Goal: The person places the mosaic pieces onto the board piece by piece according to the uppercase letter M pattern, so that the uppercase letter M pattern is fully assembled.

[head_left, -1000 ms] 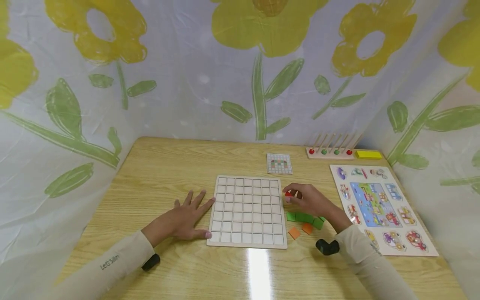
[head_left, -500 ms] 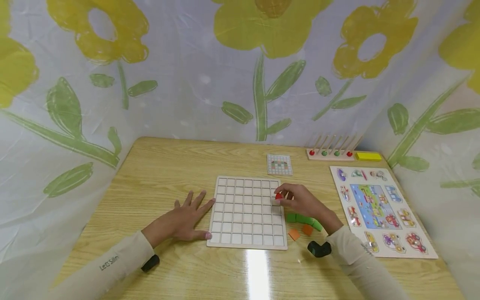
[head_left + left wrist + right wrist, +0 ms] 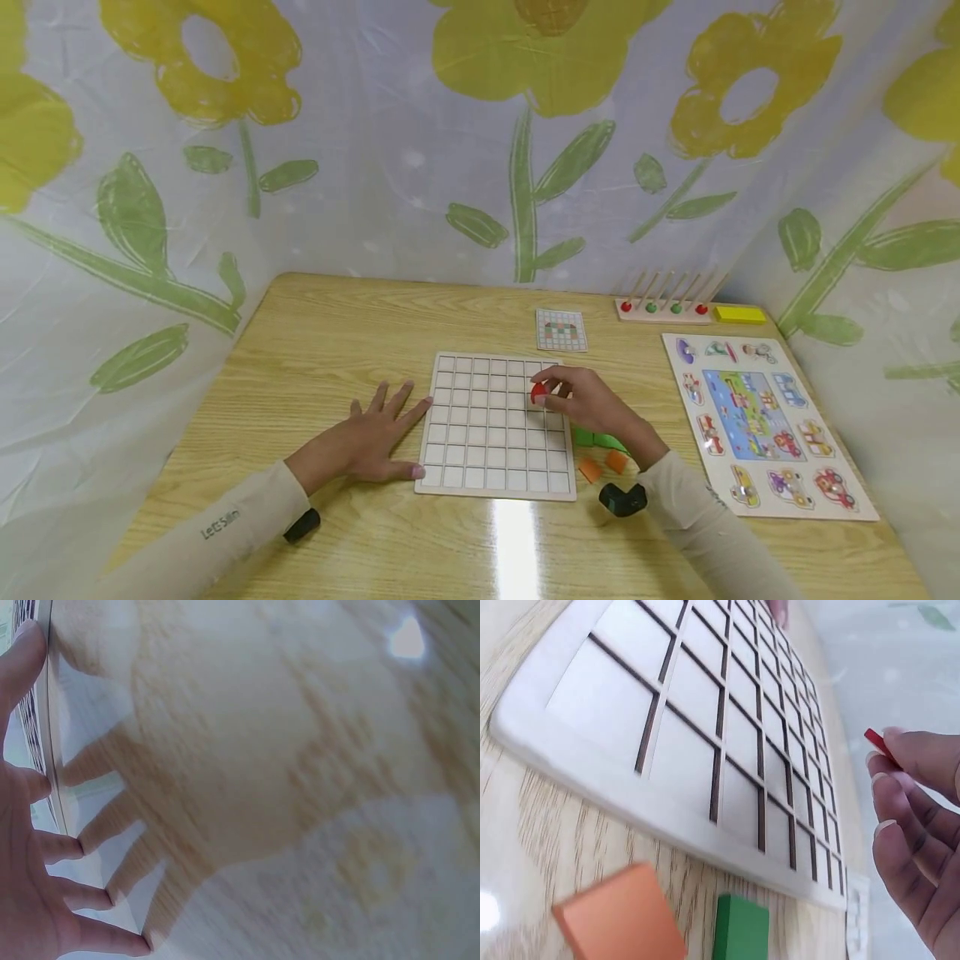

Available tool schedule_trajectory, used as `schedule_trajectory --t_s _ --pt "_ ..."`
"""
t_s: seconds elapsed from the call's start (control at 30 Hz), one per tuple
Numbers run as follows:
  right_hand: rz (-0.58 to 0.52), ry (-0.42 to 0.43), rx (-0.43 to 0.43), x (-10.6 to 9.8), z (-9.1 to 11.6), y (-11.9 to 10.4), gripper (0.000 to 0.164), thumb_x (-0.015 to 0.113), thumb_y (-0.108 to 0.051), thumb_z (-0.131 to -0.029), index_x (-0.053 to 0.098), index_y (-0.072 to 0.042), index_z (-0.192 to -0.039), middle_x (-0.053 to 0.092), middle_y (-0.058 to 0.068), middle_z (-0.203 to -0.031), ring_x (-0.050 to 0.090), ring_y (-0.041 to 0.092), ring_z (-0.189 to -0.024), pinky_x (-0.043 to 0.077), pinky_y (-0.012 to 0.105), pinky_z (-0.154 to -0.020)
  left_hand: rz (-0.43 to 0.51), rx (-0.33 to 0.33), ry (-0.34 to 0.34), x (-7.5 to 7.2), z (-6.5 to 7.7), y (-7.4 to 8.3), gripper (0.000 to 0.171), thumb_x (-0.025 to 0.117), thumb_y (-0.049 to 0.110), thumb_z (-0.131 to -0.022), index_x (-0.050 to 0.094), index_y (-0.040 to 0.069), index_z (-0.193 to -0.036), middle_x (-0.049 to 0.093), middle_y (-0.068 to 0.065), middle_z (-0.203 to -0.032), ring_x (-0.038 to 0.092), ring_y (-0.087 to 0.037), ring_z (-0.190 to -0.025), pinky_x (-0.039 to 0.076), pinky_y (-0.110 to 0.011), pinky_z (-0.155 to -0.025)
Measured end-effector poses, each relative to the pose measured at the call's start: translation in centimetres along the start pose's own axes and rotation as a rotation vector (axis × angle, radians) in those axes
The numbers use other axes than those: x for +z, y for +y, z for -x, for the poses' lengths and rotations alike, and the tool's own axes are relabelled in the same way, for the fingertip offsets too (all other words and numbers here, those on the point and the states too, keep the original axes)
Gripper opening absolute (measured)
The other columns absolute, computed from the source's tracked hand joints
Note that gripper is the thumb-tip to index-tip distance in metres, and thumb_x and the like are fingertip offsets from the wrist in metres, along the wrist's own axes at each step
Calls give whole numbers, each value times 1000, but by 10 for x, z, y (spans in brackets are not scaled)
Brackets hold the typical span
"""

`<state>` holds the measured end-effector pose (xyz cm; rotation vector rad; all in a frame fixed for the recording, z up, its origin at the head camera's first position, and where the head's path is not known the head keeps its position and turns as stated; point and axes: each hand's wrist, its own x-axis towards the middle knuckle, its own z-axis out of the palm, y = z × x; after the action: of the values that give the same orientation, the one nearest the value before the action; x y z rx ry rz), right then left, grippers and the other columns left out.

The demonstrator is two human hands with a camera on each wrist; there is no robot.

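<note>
My right hand (image 3: 588,404) pinches a small flat red tile (image 3: 537,393) between thumb and fingertips. It hovers over the right part of a pale wooden grid board (image 3: 480,497), which is divided into square cells. In the right wrist view the red tile (image 3: 883,747) shows edge-on above the board (image 3: 630,802). My left hand (image 3: 371,437) lies spread on the table at the board's left side, its thumb and index fingertip at the rim. The left wrist view shows that hand (image 3: 34,862) with straight, parted fingers. The board's cells hold no tiles.
Right of the board lie green tiles (image 3: 596,439) and orange tiles (image 3: 590,471), partly under my right arm. A small printed pattern card (image 3: 561,330) lies behind the board. Farther right are a picture puzzle (image 3: 701,467), a peg stand (image 3: 660,313) and a yellow block (image 3: 739,315).
My right hand has moved left with the red tile, from beside the board's right edge to over its cells. The left hand stays in place.
</note>
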<state>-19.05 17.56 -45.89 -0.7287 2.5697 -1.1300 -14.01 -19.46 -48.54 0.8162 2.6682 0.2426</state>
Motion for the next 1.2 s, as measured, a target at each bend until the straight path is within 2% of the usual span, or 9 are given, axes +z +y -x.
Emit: schedule_trajectory --t_s 0.2,0.37,0.57,0.97,1.2 --pt "-34 1 -4 7 -6 -4 27 72 -10 -93 68 -1 -119 69 8 -94 58 13 -69 47 24 -61 -1 4 -1 1 0 -1 102 54 75 -88 17 17 -163 10 -28 -165 12 -63 -145 25 -85 -96" --pt "-45 1 -4 13 -10 -6 29 73 -13 -93 68 -1 -119 67 6 -93 56 12 -67 48 23 -62 -1 4 0 3 0 -2 102 54 76 -88 16 18 -163 9 -27 -166 10 -63 -145 24 -86 -96" --pt "-61 -2 18 18 -13 -9 30 71 -11 -95 67 0 -122 68 8 -96 60 14 -69 49 23 -63 -2 5 -4 3 0 -1 102 53 76 -88 16 18 -163 9 -27 -166 10 -62 -146 24 -85 -96" --pt "-47 17 11 25 -22 -14 27 71 -7 -93 68 -2 -119 69 9 -95 58 11 -67 48 22 -62 19 10 -7 -1 1 0 101 55 73 -89 17 15 -163 9 -29 -165 10 -64 -145 23 -86 -96" --pt "-53 1 34 30 -25 -14 28 71 -8 -93 67 -3 -120 69 8 -96 57 11 -67 47 22 -60 40 2 -43 -2 2 2 101 55 73 -89 14 18 -163 4 -28 -166 4 -63 -146 19 -86 -98"
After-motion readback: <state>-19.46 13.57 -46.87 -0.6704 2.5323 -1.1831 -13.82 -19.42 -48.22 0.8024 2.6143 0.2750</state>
